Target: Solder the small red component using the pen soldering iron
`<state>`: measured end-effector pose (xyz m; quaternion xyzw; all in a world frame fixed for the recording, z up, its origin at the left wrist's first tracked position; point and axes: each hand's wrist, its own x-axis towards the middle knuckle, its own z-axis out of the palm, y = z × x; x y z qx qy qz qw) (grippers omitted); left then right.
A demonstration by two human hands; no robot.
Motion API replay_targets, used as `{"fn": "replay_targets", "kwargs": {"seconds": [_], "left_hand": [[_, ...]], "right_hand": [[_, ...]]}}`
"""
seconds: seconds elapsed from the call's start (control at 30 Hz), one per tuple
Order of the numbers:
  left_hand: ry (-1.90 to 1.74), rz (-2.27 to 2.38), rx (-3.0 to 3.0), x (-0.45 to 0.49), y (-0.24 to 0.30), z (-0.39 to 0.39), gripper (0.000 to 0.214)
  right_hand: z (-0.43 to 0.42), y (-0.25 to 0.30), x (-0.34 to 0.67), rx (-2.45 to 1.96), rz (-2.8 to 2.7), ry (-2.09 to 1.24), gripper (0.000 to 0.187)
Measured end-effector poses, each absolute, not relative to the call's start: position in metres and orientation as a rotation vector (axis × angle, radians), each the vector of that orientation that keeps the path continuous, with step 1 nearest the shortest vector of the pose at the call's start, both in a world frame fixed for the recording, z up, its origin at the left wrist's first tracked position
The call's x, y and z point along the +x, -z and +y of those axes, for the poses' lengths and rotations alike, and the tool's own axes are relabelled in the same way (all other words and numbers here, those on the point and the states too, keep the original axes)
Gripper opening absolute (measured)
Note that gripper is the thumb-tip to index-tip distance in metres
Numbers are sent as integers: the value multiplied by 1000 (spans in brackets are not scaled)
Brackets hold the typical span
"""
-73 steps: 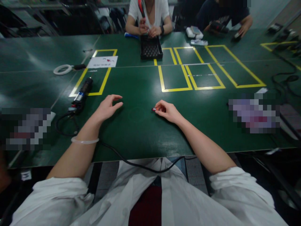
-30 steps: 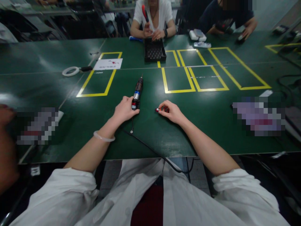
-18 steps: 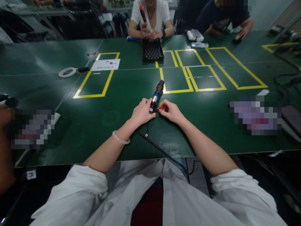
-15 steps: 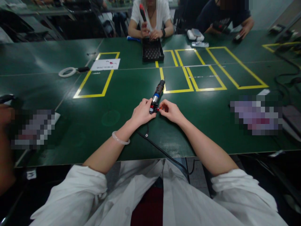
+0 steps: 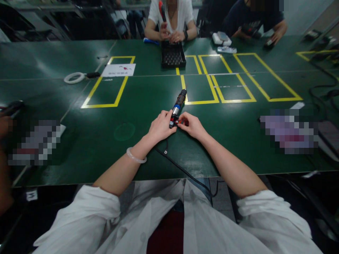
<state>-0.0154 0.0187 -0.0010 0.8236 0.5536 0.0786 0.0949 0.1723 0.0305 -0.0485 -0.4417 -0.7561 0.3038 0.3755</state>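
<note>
A slim electric screwdriver point(image 5: 176, 110), with a black nose, a blue band and a silver section, points away from me over the green table. Around its near end, my left hand point(image 5: 162, 126) is closed, thumb in front and fingers on the left side. My right hand point(image 5: 194, 126) is pinched at the same end, at a small red-orange piece point(image 5: 183, 122) mostly hidden by the fingers; what it is I cannot make out. A black cable point(image 5: 185, 171) runs from under my left hand over the table's front edge. Beside it hangs a short black lead with a ring terminal point(image 5: 165, 152).
Yellow tape boxes mark the green table point(image 5: 148, 88). A black tray point(image 5: 173, 64) lies in front of a co-worker opposite, who holds a red-and-black tool point(image 5: 161, 10). A paper sheet point(image 5: 119, 70) and a white cable coil point(image 5: 74, 78) lie left. Blurred-out items flank me.
My hands and the screwdriver hold almost the same place, with only a slight shift of the right fingers. At the left edge, a neighbour's hand and dark tool have moved a little.
</note>
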Motion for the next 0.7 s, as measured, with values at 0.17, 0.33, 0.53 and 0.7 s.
{"fn": "replay_targets", "kwargs": {"seconds": [0.17,0.33,0.53,0.7], "left_hand": [[-228,1646,2447,-16,2,19,67],[-235,1645,2443,-16,5,19,68],[-215,1642,2449,-15,2,19,68],[-226,1640,2449,-15,1,17,68]], "right_hand": [[30,47,173,-1099,-1943,-785,13],[29,47,173,-1087,-1967,-761,12],[33,51,174,-1080,-1959,-720,9],[34,52,172,-1085,-1894,-830,10]]}}
